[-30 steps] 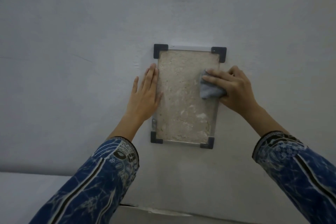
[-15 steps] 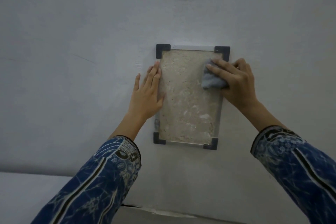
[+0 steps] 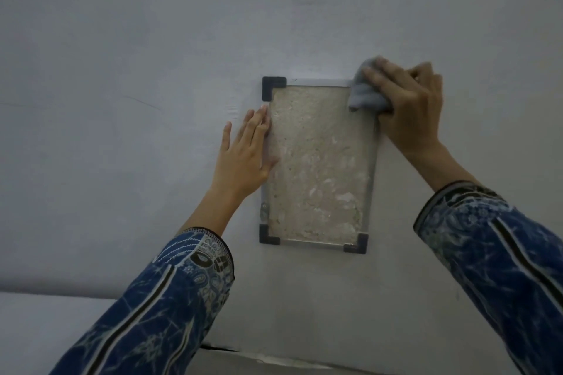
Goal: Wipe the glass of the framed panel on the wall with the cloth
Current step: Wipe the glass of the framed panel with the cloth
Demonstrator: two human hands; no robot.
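The framed panel (image 3: 318, 161) hangs upright on the pale wall, a speckled beige sheet behind glass with a thin metal frame and dark corner caps. My right hand (image 3: 408, 103) presses a bunched grey cloth (image 3: 364, 91) over the panel's top right corner, hiding that corner cap. My left hand (image 3: 243, 152) lies flat with fingers spread against the wall and the panel's left edge, holding nothing. Whitish smears show on the lower part of the glass.
The bare wall (image 3: 152, 100) surrounds the panel on all sides. A pale ledge (image 3: 45, 323) runs along the bottom left, with a dark crack below the panel. Blue patterned sleeves cover both forearms.
My right hand has slid the cloth upward along the panel's right side to its top right corner. My left hand has stayed flat at the left edge.
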